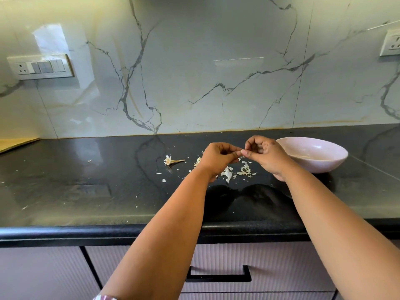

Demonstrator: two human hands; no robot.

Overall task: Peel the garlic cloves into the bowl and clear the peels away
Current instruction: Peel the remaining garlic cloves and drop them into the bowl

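Note:
My left hand [218, 156] and my right hand [263, 155] meet above the black counter, fingers curled, pinching a small garlic clove [240, 153] between their fingertips. Most of the clove is hidden by the fingers. A pale pink bowl [331, 158] stands on the counter just right of my right hand; its inside looks nearly bare. White garlic peels [244, 169] lie scattered on the counter under and between my hands. A bare garlic stem with its root base [171, 160] lies to the left of my left hand.
The black countertop [86, 191] ends at a rounded front edge, with a marble backsplash behind. Small peel flecks [163, 180] dot the counter. A wooden board corner [15, 142] sits at far left. Drawers with a black handle [218, 276] are below.

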